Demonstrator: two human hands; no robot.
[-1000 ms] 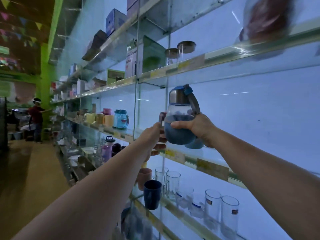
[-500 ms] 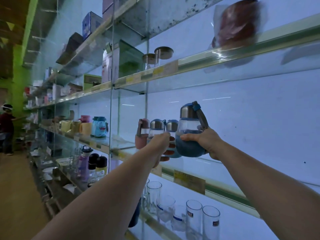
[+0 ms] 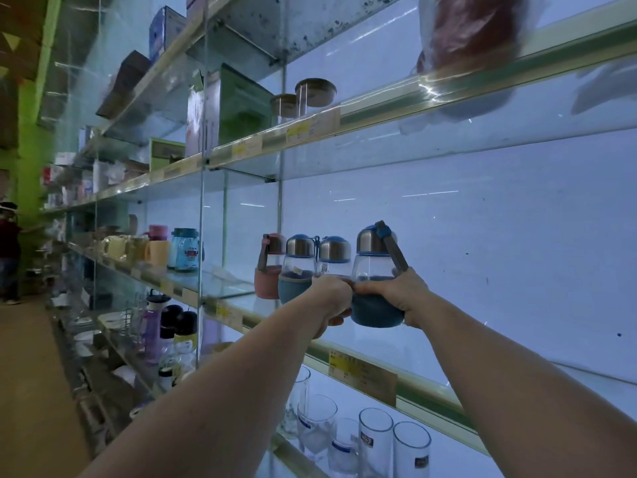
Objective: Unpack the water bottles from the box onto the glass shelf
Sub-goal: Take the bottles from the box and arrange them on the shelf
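Right hand (image 3: 393,293) fingers wrap the blue bottle (image 3: 375,288); left hand (image 3: 332,298) fingers curl round its neighbour (image 3: 332,258)

Four upright steel-capped water bottles (image 3: 375,281) stand together on the glass shelf (image 3: 431,388).

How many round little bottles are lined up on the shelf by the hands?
4: a pink bottle farthest left, a blue bottle next, another blue bottle behind the left hand, and the blue bottle gripped by the right hand. Others may be hidden.

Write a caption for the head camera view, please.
Right hand holds a blue water bottle beside three bottles on the glass shelf; left hand grips the nearest.
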